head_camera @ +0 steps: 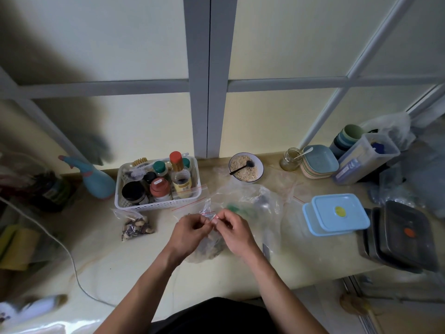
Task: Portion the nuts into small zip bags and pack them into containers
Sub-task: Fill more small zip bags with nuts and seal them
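Observation:
My left hand [190,229] and my right hand [232,229] meet over the middle of the counter, both pinching the red-lined top edge of a small zip bag [209,214]. Under the hands lies a larger clear bag with nuts [207,251]. A filled small zip bag of mixed nuts [136,227] lies to the left, in front of the basket. Two light blue lidded containers [336,214] are stacked at the right. More empty zip bags [284,186] lie behind the hands.
A white basket [156,206] of jars and bottles stands at back left. A bowl of crumbs with a black spoon [245,167], a glass jar [290,159], stacked plates [319,162] and black trays [404,235] sit at the back and right. A white cable [69,254] crosses the left.

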Demonstrator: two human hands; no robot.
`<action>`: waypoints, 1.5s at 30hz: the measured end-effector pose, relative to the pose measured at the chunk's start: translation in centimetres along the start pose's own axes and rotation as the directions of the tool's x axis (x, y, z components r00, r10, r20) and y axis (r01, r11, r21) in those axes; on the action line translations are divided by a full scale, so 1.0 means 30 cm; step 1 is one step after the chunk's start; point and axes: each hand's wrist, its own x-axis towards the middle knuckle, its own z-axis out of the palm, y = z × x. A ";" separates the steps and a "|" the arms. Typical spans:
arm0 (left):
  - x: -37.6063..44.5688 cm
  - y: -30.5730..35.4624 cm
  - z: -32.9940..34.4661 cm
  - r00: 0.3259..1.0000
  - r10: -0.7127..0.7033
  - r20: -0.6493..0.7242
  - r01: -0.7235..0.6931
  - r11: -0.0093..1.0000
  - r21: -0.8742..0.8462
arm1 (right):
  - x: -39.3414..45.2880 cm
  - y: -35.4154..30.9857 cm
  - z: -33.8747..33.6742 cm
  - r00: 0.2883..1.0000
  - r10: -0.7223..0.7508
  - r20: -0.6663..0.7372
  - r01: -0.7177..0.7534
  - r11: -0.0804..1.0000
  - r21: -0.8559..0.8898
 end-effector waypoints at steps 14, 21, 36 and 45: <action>0.036 0.017 0.006 0.996 -0.090 -0.010 0.090 0.996 -0.006 | 0.052 0.011 -0.001 0.994 0.102 -0.025 -0.100 0.992 0.082; 0.043 0.006 -0.003 0.998 -0.066 -0.005 0.066 0.998 0.008 | 0.055 0.011 -0.001 0.994 0.111 -0.011 -0.108 0.986 0.127; 0.021 -0.003 -0.014 0.999 0.000 0.036 0.000 1.000 -0.004 | 0.038 0.022 -0.005 0.993 0.113 0.023 -0.115 0.985 0.130; -0.001 -0.010 -0.012 1.000 -0.023 0.022 0.023 1.000 -0.001 | 0.015 0.017 -0.002 0.998 0.060 -0.005 -0.060 0.997 0.044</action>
